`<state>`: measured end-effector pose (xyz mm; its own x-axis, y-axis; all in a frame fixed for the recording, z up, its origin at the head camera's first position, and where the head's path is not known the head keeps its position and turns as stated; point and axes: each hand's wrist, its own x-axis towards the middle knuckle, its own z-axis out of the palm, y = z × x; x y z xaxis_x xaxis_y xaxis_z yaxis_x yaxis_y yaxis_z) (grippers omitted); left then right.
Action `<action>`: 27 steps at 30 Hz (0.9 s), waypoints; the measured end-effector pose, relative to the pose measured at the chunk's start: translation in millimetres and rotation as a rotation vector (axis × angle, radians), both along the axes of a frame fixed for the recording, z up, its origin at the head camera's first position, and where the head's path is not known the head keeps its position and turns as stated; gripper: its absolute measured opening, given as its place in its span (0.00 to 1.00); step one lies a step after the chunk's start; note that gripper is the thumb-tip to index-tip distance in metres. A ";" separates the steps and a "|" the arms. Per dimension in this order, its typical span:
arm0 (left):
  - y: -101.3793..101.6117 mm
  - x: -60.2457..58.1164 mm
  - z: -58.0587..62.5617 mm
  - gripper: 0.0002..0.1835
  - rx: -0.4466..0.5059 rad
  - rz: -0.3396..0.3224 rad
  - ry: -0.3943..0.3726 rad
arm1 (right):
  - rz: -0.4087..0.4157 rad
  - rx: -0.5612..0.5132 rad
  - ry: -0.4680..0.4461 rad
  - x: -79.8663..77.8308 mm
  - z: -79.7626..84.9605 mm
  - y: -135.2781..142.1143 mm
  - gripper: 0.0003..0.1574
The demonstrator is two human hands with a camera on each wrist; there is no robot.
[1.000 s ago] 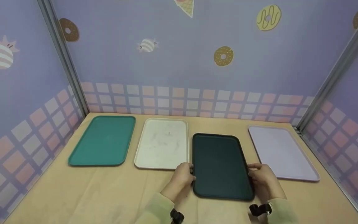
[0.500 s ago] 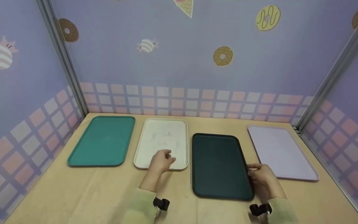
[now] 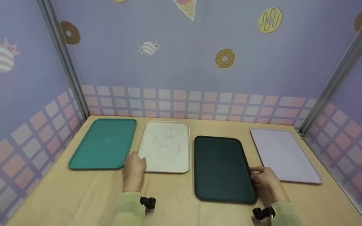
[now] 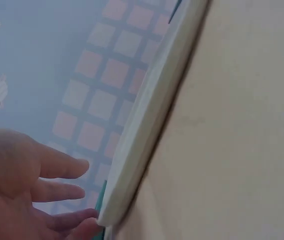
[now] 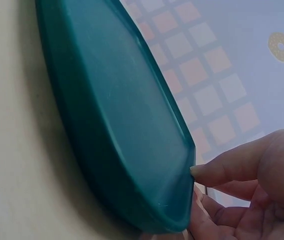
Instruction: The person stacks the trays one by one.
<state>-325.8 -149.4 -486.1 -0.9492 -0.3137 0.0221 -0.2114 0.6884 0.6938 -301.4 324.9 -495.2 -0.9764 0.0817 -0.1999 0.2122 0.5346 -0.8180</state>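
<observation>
Four trays lie in a row on the tan table (image 3: 74, 194): teal (image 3: 105, 142), white marbled (image 3: 165, 146), dark green (image 3: 222, 166), lavender (image 3: 283, 153). My left hand (image 3: 134, 163) is at the white tray's front left corner, in the gap beside the teal tray. In the left wrist view its fingers (image 4: 57, 192) are loosely straight, the lowest one at the white tray's (image 4: 146, 125) corner, holding nothing. My right hand (image 3: 262, 177) pinches the dark green tray's right rim. The right wrist view shows the thumb (image 5: 221, 167) on that rim (image 5: 112, 115) and the fingers beneath.
Purple patterned walls close in the table on the left, back and right, with metal posts at the back corners (image 3: 64, 59) (image 3: 335, 81). The lavender tray sits close to the right wall. Bare tabletop runs along the front edge.
My left hand let go of the dark green tray's left rim and moved left across the white tray to its front left corner. The right hand kept its grip.
</observation>
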 end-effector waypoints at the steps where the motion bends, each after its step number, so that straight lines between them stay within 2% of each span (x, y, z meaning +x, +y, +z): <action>1: -1.6 0.7 -1.4 0.26 -0.006 -0.002 -0.011 | 0.003 0.000 0.001 -0.1 -0.2 -0.2 0.28; 6: -8.2 2.6 -8.2 0.23 -0.006 -0.020 -0.002 | 0.008 -0.006 -0.002 -0.7 -1.0 0.0 0.28; 10: -11.0 2.3 -10.7 0.25 0.033 -0.014 -0.001 | 0.002 -0.006 -0.004 0.2 -0.6 -0.7 0.28; 14: -13.1 2.1 -11.8 0.27 0.089 -0.008 -0.012 | -0.007 0.026 -0.003 0.7 0.6 -3.3 0.28; 17: -13.9 1.7 -12.2 0.28 0.102 -0.014 -0.009 | 0.005 0.110 0.021 0.0 2.5 -6.8 0.28; 20: -14.0 1.5 -11.9 0.28 0.111 -0.022 -0.012 | 0.006 0.227 0.081 -0.2 5.6 -13.1 0.28; 22: -13.8 2.4 -10.8 0.28 0.126 -0.022 -0.019 | -0.023 0.276 0.152 0.0 8.0 -19.9 0.28; 24: -13.6 3.1 -9.6 0.29 0.144 -0.022 -0.021 | -0.067 0.264 0.234 0.0 9.9 -29.4 0.26; 27: -13.4 4.1 -7.6 0.28 0.165 -0.021 -0.017 | -0.110 0.177 0.355 -0.8 11.2 -47.7 0.22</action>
